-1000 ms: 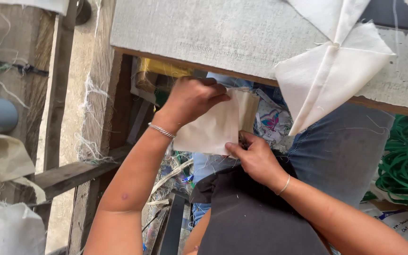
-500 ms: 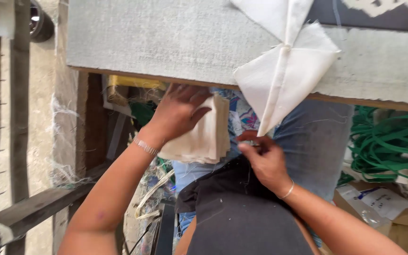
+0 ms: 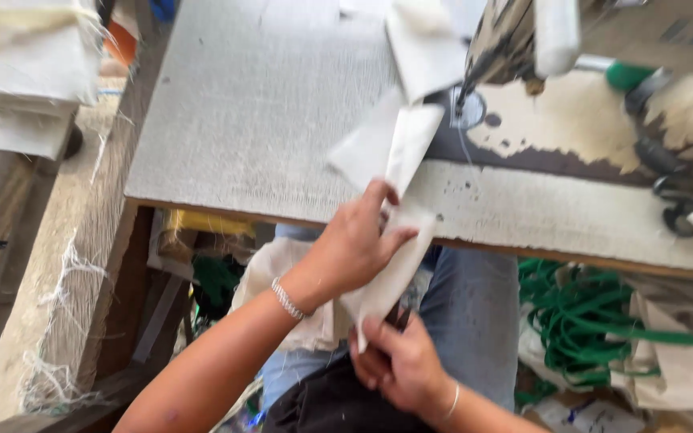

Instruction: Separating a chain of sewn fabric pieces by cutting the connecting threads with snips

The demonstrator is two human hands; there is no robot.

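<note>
Two hands work one strip of cream cloth [image 3: 391, 273] at the near edge of the grey table [image 3: 242, 136]. Far to the left of them sits a stack of frayed pale fabric [image 3: 26, 72], and loose threads hang from a wooden frame [image 3: 74, 305] below it. The left hand [image 3: 354, 248], with a beaded bracelet [image 3: 286, 298] at the wrist, is closed over the cloth's upper part, fingers folded round it. Just below and to its right, the right hand [image 3: 399, 365] pinches the lower end between thumb and fingers. The cloth looks thin, light and limp, likely to sag or slip unless gripped near both ends. Up and right of the hands stands a sewing machine [image 3: 523, 40]; green cord [image 3: 579, 321] lies lower right.
</note>
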